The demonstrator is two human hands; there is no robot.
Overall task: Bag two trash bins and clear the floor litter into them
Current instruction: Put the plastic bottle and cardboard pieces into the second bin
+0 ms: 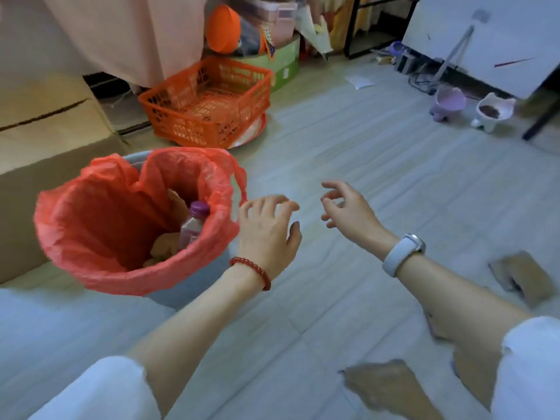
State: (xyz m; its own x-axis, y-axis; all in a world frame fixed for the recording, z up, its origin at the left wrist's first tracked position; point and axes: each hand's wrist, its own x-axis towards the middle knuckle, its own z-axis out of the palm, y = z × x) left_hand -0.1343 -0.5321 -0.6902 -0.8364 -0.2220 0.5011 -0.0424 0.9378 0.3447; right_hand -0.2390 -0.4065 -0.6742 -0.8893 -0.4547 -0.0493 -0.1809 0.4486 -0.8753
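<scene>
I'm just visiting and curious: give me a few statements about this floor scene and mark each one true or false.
1. The grey trash bin is lined with a red plastic bag. True.
2. The bin is empty. False: a clear bottle with a purple cap and some crumpled brownish litter lie inside.
3. The left hand grips the bottle. False: it hovers beside the bag's rim with loosely curled fingers, holding nothing.
4. The right hand holds nothing. True.
5. Brown cardboard scraps lie on the pale floor. True.
6. The orange plastic lattice basket stands inside the bin. False: it sits on the floor behind it.
</scene>
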